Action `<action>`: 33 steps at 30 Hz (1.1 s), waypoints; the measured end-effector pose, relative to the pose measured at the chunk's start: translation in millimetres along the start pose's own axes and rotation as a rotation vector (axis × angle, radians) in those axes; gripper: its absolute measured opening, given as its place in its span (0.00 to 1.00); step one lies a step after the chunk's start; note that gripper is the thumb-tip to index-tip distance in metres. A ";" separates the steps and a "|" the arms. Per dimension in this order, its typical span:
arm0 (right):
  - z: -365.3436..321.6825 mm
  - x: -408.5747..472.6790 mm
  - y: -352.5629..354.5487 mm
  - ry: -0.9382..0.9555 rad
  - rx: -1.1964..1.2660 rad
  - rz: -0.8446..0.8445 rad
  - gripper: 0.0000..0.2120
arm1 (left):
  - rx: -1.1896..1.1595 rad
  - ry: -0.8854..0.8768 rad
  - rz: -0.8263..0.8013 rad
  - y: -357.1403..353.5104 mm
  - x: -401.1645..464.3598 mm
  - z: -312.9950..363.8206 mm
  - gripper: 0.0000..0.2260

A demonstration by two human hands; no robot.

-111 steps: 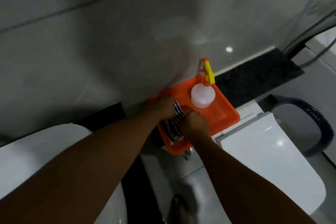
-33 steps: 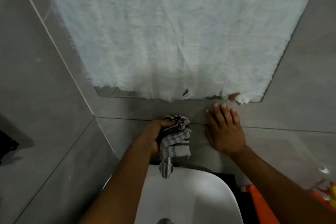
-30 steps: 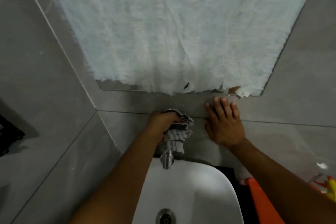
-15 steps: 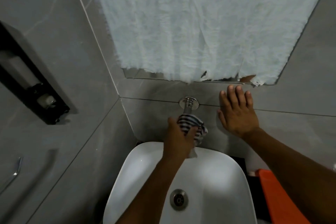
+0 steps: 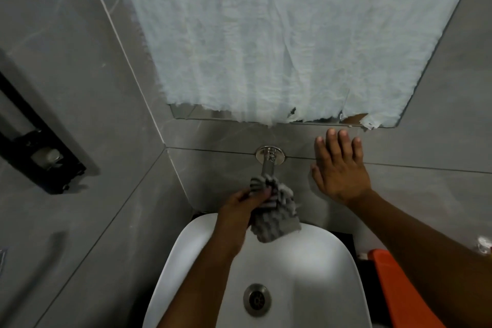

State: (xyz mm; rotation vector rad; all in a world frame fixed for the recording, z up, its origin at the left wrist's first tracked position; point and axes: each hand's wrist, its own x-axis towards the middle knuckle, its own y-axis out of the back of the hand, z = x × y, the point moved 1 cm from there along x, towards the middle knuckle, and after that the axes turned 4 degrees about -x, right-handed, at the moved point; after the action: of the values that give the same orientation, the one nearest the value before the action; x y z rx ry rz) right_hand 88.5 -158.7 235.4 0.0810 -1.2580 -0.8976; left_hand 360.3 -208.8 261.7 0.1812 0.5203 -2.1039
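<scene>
My left hand (image 5: 243,204) grips a grey-and-white striped cloth (image 5: 274,212), wrapped around the outer end of a chrome wall tap (image 5: 269,160). The tap's round flange and the near part of its pipe show above the cloth; its spout is hidden under the cloth. My right hand (image 5: 339,170) rests flat on the grey wall tile to the right of the tap, fingers straight and spread. Below both hands sits a white basin (image 5: 319,274) with a metal drain (image 5: 257,299).
A mirror (image 5: 186,112) covered with white crumpled paper (image 5: 279,34) hangs above the tap. A black wall fixture (image 5: 40,152) sits on the left wall. An orange tray (image 5: 394,287) stands at the lower right beside the basin.
My left hand has slid the cloth from the tap's wall flange down along the pipe to its outer end, baring the flange. My right hand stays flat on the wall. The view tilted down.
</scene>
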 end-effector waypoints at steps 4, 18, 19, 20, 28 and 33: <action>-0.4 0.6 -1.9 0.002 -0.003 0.002 0.37 | 0.521 -0.142 0.189 -32.1 37.9 46.1 0.16; -5.8 2.7 11.7 -0.026 0.039 -0.098 0.40 | 0.268 0.086 -0.047 -2.0 12.0 29.0 0.32; -7.5 2.8 12.9 -0.034 0.047 -0.104 0.40 | 0.162 0.106 -0.111 6.6 4.9 18.6 0.29; -8.8 2.8 13.8 -0.040 0.055 -0.108 0.40 | 0.043 0.129 -0.155 14.1 -2.1 6.5 0.25; -4.4 -1.1 14.3 -0.041 0.050 -0.167 0.42 | -0.044 0.171 0.043 -12.7 0.7 -1.2 0.23; -6.3 -1.5 12.1 -0.053 0.053 -0.185 0.41 | 1.019 -0.134 0.329 -66.1 35.5 39.2 0.28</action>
State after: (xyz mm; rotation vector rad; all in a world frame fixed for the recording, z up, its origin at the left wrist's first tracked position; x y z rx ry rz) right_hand 100.3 -152.3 238.2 0.2196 -1.3397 -1.0316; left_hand 288.7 -221.3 304.9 0.6433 -0.6625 -1.8522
